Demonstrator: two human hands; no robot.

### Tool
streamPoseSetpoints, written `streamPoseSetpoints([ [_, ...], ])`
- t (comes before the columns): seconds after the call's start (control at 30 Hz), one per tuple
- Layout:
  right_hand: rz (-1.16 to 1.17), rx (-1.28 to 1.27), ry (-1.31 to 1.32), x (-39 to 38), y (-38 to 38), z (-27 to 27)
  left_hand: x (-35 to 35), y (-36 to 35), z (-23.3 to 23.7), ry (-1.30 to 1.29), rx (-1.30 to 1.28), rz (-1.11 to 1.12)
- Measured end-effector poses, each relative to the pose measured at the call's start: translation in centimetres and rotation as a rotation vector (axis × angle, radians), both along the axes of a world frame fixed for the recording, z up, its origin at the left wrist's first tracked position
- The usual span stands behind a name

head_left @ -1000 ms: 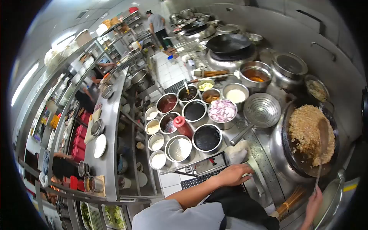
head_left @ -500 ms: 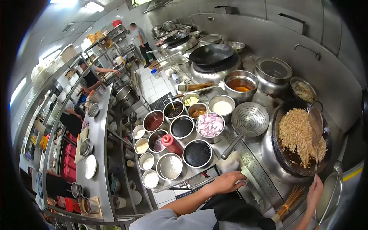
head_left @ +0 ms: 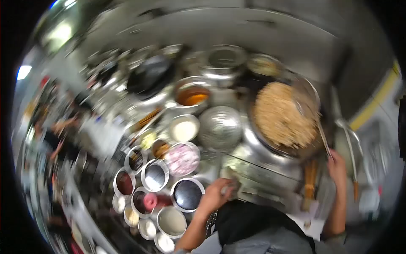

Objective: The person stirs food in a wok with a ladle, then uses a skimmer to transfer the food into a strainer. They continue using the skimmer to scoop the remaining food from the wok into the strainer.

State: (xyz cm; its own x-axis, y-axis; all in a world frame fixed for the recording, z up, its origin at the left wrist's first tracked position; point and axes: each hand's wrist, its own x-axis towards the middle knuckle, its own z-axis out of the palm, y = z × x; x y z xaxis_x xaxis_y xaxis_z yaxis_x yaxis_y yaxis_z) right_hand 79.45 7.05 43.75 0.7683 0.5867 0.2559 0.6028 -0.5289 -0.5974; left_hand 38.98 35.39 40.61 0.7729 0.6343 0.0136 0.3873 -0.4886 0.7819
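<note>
Right hand [head_left: 337, 166] clenched round ladle [head_left: 323, 136] handle, ladle bowl at rice [head_left: 281, 116] in right wok [head_left: 270, 149]. Left hand [head_left: 218, 192] at cloth [head_left: 233, 180], grip blurred, cannot tell.

Blur smears everything before me. I can't pick out single grains in the food [head_left: 279, 116], and the ladle [head_left: 305, 99] covers some of it. My right hand [head_left: 337, 163] hides the end of the ladle's handle. By my left hand [head_left: 220, 192] the cloth [head_left: 232, 180] is too blurred for me to tell whether my fingers grip it. The bottle [head_left: 150, 201] has lost its outline, the people [head_left: 50, 139] are mere streaks, and the bottom edge cuts off my shirt [head_left: 249, 245].
</note>
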Motion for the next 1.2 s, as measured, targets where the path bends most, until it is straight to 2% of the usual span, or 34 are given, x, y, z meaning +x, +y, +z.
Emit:
streamPoseSetpoints([
  [0.03, -0.136, -0.121, 0.026, -2.5, 2.0, 4.2, 0.3, 0.2, 0.5, 0.039, -0.064, 0.038],
  [0.07, -0.169, -0.135, -0.003, -3.1, 2.7, 5.3, 0.6, 0.4, 0.3, 0.015, 0.001, 0.02],
  [0.1, -0.174, -0.101, -0.144, -2.5, 3.0, 4.3, 0.8, 0.9, -0.4, -0.005, 0.016, -0.012],
  [0.13, -0.201, -0.127, -0.061, -1.9, 3.6, 3.8, 1.2, 1.0, -0.7, -0.04, 0.022, -0.043],
  [0.17, -0.12, -0.096, -0.172, -1.3, 3.8, 2.2, 1.4, 1.0, -0.9, -0.074, 0.031, -0.052],
  [0.23, -0.062, -0.175, -0.15, -2.7, 5.7, 2.9, 2.1, 1.3, -0.9, -0.119, 0.063, -0.103],
  [0.3, -0.129, -0.194, 0.035, -4.1, 6.2, 6.2, 2.9, 1.7, -0.8, -0.136, 0.092, -0.103],
  [0.5, -0.166, -0.194, -0.075, 2.9, 4.8, 5.2, 4.2, 2.1, 0.2, -0.048, 0.186, -0.023],
  [0.7, 0.118, -0.294, -0.112, 6.7, 7.9, 2.4, 5.0, 2.0, 0.7, 0.055, 0.245, 0.003],
  [0.73, 0.154, -0.352, -0.221, 7.0, 8.0, 1.5, 4.9, 1.8, 1.0, 0.089, 0.25, 0.006],
  [0.77, 0.155, -0.44, -0.22, 7.0, 7.6, 1.6, 4.6, 1.7, 1.0, 0.092, 0.243, 0.021],
  [0.83, 0.167, -0.611, -0.235, 6.6, 6.4, 4.2, 3.8, 1.7, 0.7, 0.087, 0.232, 0.064],
  [0.9, 0.13, -0.582, -0.252, 6.1, 3.4, 8.1, 3.3, 1.8, 0.8, 0.101, 0.249, 0.098],
  [0.97, 0.128, -0.43, -0.35, 7.0, 0.3, 8.8, 2.6, 1.3, 0.9, 0.124, 0.195, 0.14],
  [1.1, -0.035, -0.392, -0.178, 7.5, -2.4, 7.4, 2.6, 1.4, -0.8, 0.148, 0.229, 0.178],
  [1.13, -0.066, -0.38, -0.102, 6.4, -2.6, 6.2, 2.3, 1.9, -2.0, 0.131, 0.329, 0.126],
  [1.2, -0.07, -0.307, 0.008, 3.2, -2.9, 4.4, 2.6, 1.8, -2.4, 0.156, 0.322, 0.139],
])
